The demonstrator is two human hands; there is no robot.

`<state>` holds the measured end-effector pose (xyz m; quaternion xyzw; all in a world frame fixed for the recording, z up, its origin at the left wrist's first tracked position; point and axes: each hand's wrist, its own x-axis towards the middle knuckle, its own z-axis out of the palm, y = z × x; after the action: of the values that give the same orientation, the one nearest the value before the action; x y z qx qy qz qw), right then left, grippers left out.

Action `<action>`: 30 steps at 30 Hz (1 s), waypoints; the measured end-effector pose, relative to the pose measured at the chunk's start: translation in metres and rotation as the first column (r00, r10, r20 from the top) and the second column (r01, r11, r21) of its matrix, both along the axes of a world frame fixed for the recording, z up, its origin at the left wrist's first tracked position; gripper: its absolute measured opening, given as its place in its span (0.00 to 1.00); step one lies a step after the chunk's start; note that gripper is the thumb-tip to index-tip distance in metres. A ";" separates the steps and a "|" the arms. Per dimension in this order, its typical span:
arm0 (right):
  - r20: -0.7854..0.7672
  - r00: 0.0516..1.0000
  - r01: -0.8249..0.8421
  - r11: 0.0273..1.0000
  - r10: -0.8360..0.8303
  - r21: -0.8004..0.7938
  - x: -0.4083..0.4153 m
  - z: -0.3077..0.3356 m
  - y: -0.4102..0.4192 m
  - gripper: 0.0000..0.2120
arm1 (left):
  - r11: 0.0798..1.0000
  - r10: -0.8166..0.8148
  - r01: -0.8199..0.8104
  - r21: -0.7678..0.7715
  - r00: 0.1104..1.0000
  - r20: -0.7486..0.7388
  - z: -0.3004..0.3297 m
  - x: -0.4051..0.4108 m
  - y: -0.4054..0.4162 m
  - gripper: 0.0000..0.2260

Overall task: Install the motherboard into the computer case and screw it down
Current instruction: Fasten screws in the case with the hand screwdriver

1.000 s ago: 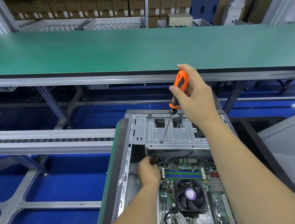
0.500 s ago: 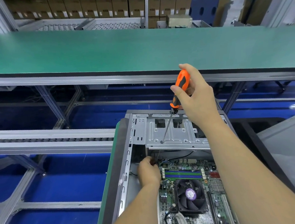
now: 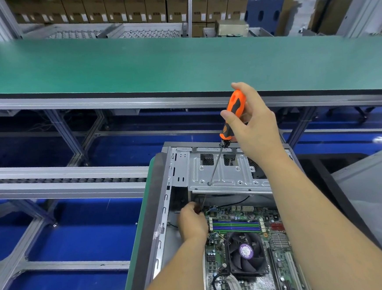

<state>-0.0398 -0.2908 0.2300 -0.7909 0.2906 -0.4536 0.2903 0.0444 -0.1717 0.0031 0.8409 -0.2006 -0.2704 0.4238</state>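
Your right hand (image 3: 256, 126) grips the orange-and-black handle of the screwdriver (image 3: 231, 118), thumb and fingers curled round it. The thin shaft slants down and to the left, and its tip touches the grey metal bracket (image 3: 229, 176) at the far end of the open computer case (image 3: 164, 192). The motherboard (image 3: 242, 227) lies flat inside the case, below that bracket, with its black fan (image 3: 246, 255) and the green and purple memory slots (image 3: 236, 225) facing up. Your left hand (image 3: 192, 222) reaches into the case at the board's far left corner, fingers curled; whether it holds anything there, you cannot tell. The long green bench (image 3: 179, 63) runs across behind.
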 end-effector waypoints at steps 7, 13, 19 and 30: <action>-0.003 1.000 0.000 1.000 0.000 -0.007 -0.001 0.001 0.001 0.23 | 1.000 -0.006 0.006 0.003 1.000 0.009 -0.002 0.000 -0.001 0.13; -0.011 1.000 0.006 1.000 -0.006 -0.014 -0.001 0.001 0.003 0.23 | 1.000 -0.002 0.002 -0.007 1.000 0.002 -0.002 0.000 0.000 0.14; -0.022 1.000 -0.016 1.000 0.017 0.011 -0.002 0.006 0.007 0.22 | 0.999 -0.049 0.049 -0.003 0.998 0.035 0.002 -0.002 0.000 0.17; -0.012 0.999 -0.033 0.999 0.032 -0.004 0.001 0.013 0.011 0.20 | 0.976 -0.199 0.165 0.145 0.942 0.271 0.016 -0.002 -0.001 0.18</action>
<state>-0.0390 -0.2801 0.2433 -0.7987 0.2785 -0.4449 0.2943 0.0421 -0.1730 0.0190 0.8727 -0.3196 -0.1965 0.3124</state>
